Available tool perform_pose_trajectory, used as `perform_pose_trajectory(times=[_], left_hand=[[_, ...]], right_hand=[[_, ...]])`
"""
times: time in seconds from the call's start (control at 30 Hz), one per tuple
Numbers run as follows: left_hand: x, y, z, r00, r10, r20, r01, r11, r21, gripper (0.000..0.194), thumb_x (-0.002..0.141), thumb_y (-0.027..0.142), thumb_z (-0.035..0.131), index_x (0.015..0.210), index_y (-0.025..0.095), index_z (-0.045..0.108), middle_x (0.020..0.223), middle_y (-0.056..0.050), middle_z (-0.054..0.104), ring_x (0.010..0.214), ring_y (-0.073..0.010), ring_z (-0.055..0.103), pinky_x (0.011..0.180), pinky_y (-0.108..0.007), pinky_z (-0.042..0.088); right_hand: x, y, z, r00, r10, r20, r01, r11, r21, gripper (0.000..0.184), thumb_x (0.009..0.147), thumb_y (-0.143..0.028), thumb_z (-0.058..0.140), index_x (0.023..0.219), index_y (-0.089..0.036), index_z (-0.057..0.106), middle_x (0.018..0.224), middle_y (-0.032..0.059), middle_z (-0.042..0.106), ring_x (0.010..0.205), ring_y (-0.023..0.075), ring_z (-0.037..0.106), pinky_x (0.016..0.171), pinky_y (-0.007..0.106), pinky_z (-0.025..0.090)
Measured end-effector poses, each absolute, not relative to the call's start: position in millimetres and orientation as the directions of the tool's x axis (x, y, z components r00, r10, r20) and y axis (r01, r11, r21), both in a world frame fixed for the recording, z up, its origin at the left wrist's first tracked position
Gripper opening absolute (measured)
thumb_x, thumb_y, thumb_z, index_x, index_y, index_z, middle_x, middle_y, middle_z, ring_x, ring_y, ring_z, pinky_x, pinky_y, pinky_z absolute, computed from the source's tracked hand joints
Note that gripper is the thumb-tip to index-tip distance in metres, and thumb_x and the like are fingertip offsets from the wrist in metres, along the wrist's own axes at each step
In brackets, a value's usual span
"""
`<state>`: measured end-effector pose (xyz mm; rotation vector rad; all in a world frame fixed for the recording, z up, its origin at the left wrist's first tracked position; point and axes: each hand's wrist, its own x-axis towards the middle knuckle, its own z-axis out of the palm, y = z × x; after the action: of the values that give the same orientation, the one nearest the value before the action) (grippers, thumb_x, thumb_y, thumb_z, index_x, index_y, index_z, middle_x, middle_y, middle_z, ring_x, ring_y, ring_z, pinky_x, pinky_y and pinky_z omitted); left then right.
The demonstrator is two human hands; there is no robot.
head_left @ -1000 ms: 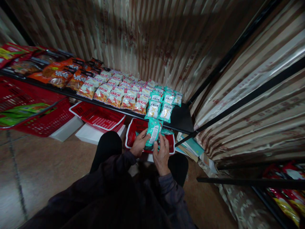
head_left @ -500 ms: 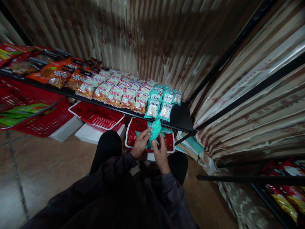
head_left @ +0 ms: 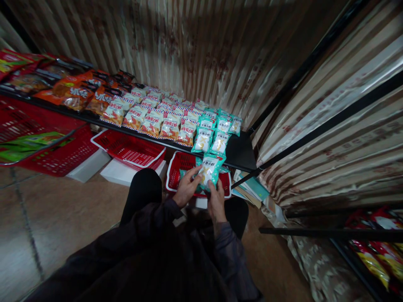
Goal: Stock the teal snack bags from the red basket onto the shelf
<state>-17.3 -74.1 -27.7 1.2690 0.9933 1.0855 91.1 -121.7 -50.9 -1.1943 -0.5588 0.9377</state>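
Between my two hands is a teal and white snack bag (head_left: 208, 168), its printed front turned up towards me. My left hand (head_left: 188, 186) grips its left edge with thumb and fingers, and my right hand (head_left: 216, 200) pinches its lower right side. Beneath them stands a small red basket (head_left: 172, 178) with a white rim, and more teal bags lie in it, partly hidden by my hands. Just beyond, matching teal bags (head_left: 203, 139) lie in rows at the right part of the black shelf (head_left: 241, 152).
White and orange snack bags (head_left: 151, 122) and orange bags (head_left: 77, 98) fill the shelf leftwards. Below are another red basket (head_left: 132, 153) and a large red basket (head_left: 59, 155) holding green packs. Black rack bars (head_left: 302, 121) slant at the right, before a striped curtain (head_left: 220, 50).
The teal bag has been turned over, so its white printed front now faces up. My hands have shifted slightly and hold it by both sides.
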Motion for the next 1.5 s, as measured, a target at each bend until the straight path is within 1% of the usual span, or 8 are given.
perform_pose_trajectory(times=[0.13, 0.27, 0.37, 0.6, 0.8, 1.07, 1.3, 1.5], left_hand=[[-20.1, -69.3, -28.6, 0.133, 0.983, -0.129, -0.075, 0.140, 0.987, 0.035, 0.078, 0.036, 0.067, 0.105, 0.014, 0.067, 0.100, -0.008, 0.069, 0.094, -0.0189, 0.063, 0.080, -0.028, 0.051], [-19.5, -71.5, -26.3, 0.282, 0.909, -0.306, -0.165, 0.361, 0.918, 0.031, 0.077, 0.035, 0.071, 0.097, 0.013, 0.062, 0.081, -0.004, 0.067, 0.069, -0.0127, 0.064, 0.056, -0.021, 0.047], [-15.3, -73.8, -26.8, 0.365, 0.865, -0.345, -0.237, 0.444, 0.864, 0.027, 0.076, 0.032, 0.074, 0.088, 0.013, 0.058, 0.069, 0.000, 0.064, 0.057, -0.0089, 0.061, 0.053, -0.019, 0.046], [-10.4, -70.7, -33.2, 0.264, 0.910, -0.319, -0.340, 0.397, 0.852, 0.020, 0.073, 0.015, 0.074, 0.083, 0.012, 0.057, 0.058, 0.002, 0.062, 0.051, -0.0077, 0.059, 0.053, -0.018, 0.046], [-12.7, -73.3, -30.9, 0.234, 0.917, -0.324, -0.315, 0.387, 0.867, 0.024, 0.067, 0.012, 0.074, 0.083, 0.013, 0.057, 0.051, 0.004, 0.060, 0.046, -0.0075, 0.055, 0.048, -0.017, 0.041], [-14.5, -74.6, -37.3, 0.261, 0.911, -0.320, -0.260, 0.386, 0.885, 0.029, 0.065, 0.017, 0.075, 0.086, 0.014, 0.055, 0.054, 0.006, 0.058, 0.047, -0.0074, 0.052, 0.050, -0.019, 0.040], [-23.5, -64.0, -31.2, 0.364, 0.876, -0.316, -0.187, 0.401, 0.897, 0.035, 0.063, 0.022, 0.073, 0.097, 0.017, 0.064, 0.095, -0.004, 0.070, 0.087, -0.0167, 0.064, 0.073, -0.026, 0.047], [-20.4, -50.3, -31.8, 0.397, 0.880, -0.262, -0.226, 0.370, 0.901, 0.052, 0.065, 0.038, 0.081, 0.107, 0.014, 0.062, 0.096, -0.007, 0.070, 0.089, -0.0187, 0.065, 0.080, -0.030, 0.049]], right_hand=[[95.8, -117.5, -48.1, 0.517, 0.803, -0.295, -0.567, 0.063, -0.821, 0.034, 0.076, -0.036, 0.066, 0.108, -0.024, 0.064, 0.114, 0.0038, 0.070, 0.103, 0.0199, 0.065, 0.083, 0.035, 0.055], [100.8, -113.8, -48.1, 0.491, 0.807, -0.327, -0.641, 0.080, -0.763, 0.026, 0.079, -0.034, 0.063, 0.102, -0.022, 0.066, 0.107, 0.0043, 0.073, 0.104, 0.0185, 0.065, 0.087, 0.035, 0.055], [100.6, -113.0, -49.0, 0.479, 0.816, -0.324, -0.647, 0.079, -0.758, 0.025, 0.080, -0.034, 0.063, 0.101, -0.021, 0.066, 0.104, 0.0034, 0.073, 0.099, 0.0170, 0.067, 0.085, 0.033, 0.055], [96.7, -113.3, -45.2, 0.516, 0.775, -0.364, -0.659, 0.087, -0.747, 0.021, 0.076, -0.027, 0.066, 0.096, -0.021, 0.067, 0.095, 0.0013, 0.074, 0.086, 0.0143, 0.068, 0.071, 0.025, 0.055], [97.6, -112.5, -52.2, 0.535, 0.789, -0.303, -0.584, 0.086, -0.807, 0.020, 0.073, -0.029, 0.070, 0.090, -0.020, 0.067, 0.091, 0.0022, 0.074, 0.085, 0.0163, 0.068, 0.074, 0.029, 0.055], [99.8, -113.4, -60.6, 0.545, 0.804, -0.238, -0.532, 0.112, -0.840, 0.029, 0.071, -0.032, 0.073, 0.097, -0.020, 0.066, 0.099, 0.0040, 0.073, 0.088, 0.0168, 0.068, 0.076, 0.030, 0.055], [102.6, -117.8, -58.5, 0.527, 0.815, -0.241, -0.531, 0.095, -0.842, 0.030, 0.070, -0.031, 0.075, 0.097, -0.021, 0.067, 0.098, 0.0035, 0.074, 0.087, 0.0170, 0.068, 0.075, 0.030, 0.055], [96.6, -122.0, -56.0, 0.453, 0.853, -0.261, -0.560, 0.045, -0.827, 0.033, 0.069, -0.031, 0.075, 0.100, -0.022, 0.067, 0.097, 0.0040, 0.074, 0.090, 0.0184, 0.069, 0.081, 0.033, 0.055]])
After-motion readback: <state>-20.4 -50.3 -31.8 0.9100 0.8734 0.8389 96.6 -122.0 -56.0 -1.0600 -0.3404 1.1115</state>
